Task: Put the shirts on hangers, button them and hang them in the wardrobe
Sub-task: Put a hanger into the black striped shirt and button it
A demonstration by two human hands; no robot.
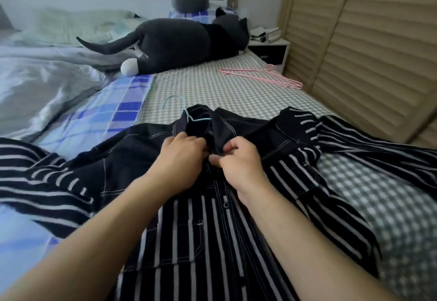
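Both hands pinch the striped shirt's placket below the collar.

Left hand (181, 152) and right hand (238, 162) grip the black striped shirt (203, 236) at frame centre; its blue hanger (176, 104) pokes out just above; pink hangers (262, 77) lie upper right.

One striped shirt (212, 241), one blue hanger (176, 104), a pile of pink hangers (264, 76), uncountable, one plush cat (170, 42) and two hands are seen

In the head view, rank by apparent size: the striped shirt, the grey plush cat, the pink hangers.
1. Striped shirt, though it lies nearest the camera, which inflates it.
2. Grey plush cat.
3. Pink hangers, thin and farther back.
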